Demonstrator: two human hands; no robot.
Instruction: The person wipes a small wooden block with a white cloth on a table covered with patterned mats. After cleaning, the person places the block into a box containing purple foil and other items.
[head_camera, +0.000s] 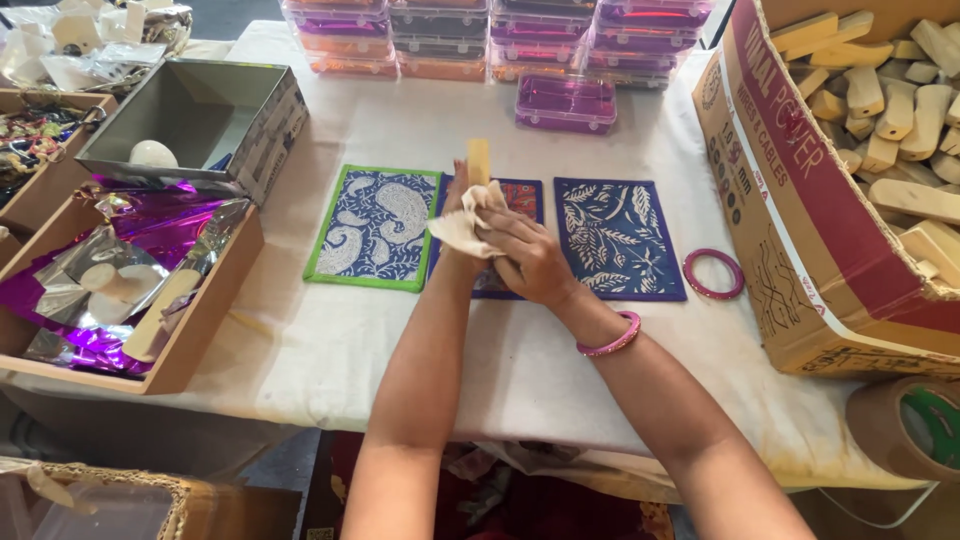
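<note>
Hands rubbed a wooden piece with a cloth above the middle mat.

The left hand (462, 200) gripped an upright pale wooden piece (479, 160), while the right hand (530, 262) pressed a cream cloth (462, 228) around its lower end, over the red-and-blue mat (518, 198) near the table's (330, 350) centre. The step looked like wiping; turning the piece seemed needed to reach its uncovered top.

2 bare forearms, no sleeves; 1 pink bangle (608, 338) w/ gold trim on right wrist.
</note>
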